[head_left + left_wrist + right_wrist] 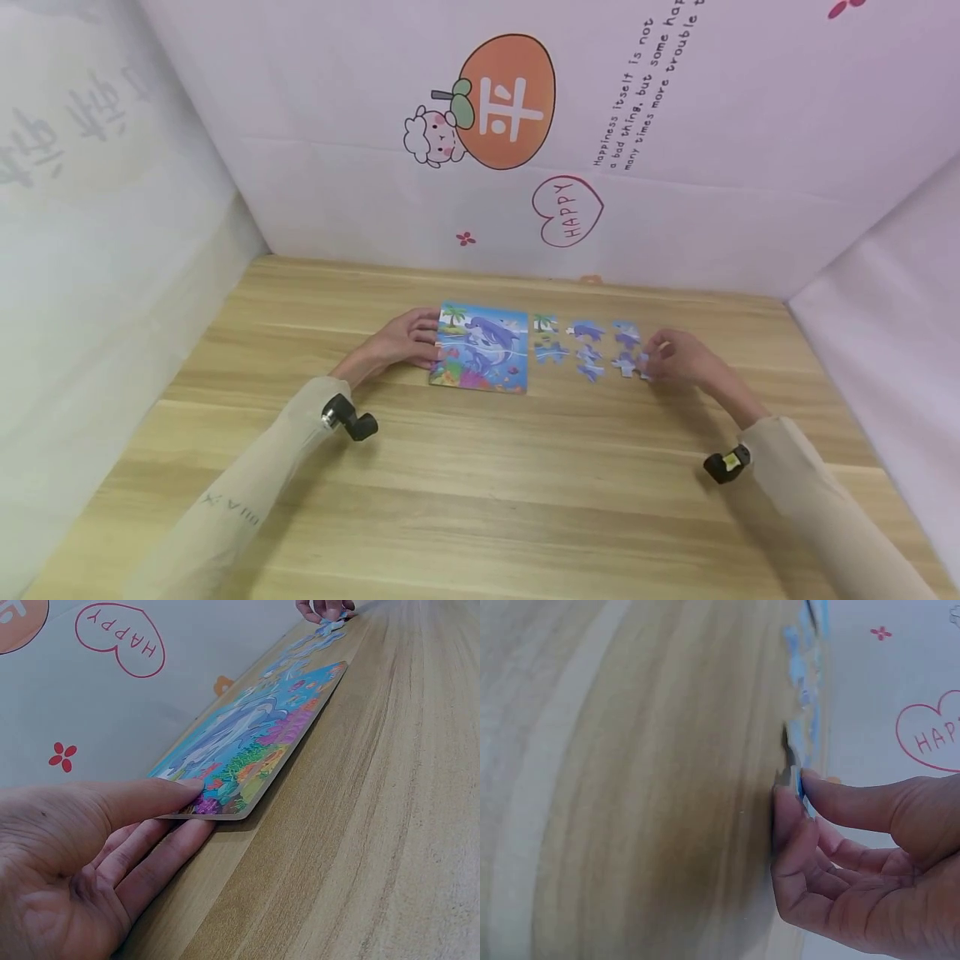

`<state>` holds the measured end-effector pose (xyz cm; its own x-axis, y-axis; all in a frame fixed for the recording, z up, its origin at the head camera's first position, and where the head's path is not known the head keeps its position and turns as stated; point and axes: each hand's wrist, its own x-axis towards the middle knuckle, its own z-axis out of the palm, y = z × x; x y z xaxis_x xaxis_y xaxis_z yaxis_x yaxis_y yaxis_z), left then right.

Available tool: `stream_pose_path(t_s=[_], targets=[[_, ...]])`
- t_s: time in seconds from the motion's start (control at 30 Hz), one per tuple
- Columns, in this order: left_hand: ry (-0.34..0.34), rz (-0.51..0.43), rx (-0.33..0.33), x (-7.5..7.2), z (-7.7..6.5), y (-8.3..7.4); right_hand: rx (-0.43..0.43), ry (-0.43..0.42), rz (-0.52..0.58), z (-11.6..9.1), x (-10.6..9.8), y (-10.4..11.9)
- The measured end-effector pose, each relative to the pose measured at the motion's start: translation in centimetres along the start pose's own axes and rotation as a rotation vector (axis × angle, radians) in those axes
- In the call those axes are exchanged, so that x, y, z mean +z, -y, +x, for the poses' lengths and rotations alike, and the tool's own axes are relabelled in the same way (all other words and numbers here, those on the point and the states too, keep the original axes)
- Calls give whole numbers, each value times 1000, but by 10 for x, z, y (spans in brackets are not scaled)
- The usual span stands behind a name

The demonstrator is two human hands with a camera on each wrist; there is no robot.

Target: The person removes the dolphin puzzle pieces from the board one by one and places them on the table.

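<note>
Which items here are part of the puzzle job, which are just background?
In use:
- dolphin puzzle board, left hand resting on its edge
- loose puzzle pieces
- end piece, pinched by right hand

Background:
- wooden table
- printed backdrop

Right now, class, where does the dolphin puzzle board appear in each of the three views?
Head: dolphin puzzle board centre table, left hand touching its left edge.
Left wrist: board runs diagonally, centre to upper right.
Right wrist: not in view.
Shared landmark: HAPPY heart on the wall.

Loose puzzle pieces' [588,346] pictures too small
</note>
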<state>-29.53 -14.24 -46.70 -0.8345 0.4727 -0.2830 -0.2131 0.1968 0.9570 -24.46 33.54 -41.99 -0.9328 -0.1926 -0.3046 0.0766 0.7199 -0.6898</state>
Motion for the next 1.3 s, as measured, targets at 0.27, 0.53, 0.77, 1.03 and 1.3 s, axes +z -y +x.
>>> stream_pose_path(t_s=[0.27,0.53,0.77,1.03,1.3], targets=[[-9,-13,-13,1,3,0,-2,-8,-55,2,1,4],[-5,3,-2,-2,-1,-1,35,-9,-135,7,4,8],[-1,5,3,0,-2,-1,17,-14,-130,5,3,7],[14,-29,-27,0,-1,4,-37,-26,-233,8,2,27],[52,-79,7,-3,-1,-1,-139,-36,-199,20,29,71]])
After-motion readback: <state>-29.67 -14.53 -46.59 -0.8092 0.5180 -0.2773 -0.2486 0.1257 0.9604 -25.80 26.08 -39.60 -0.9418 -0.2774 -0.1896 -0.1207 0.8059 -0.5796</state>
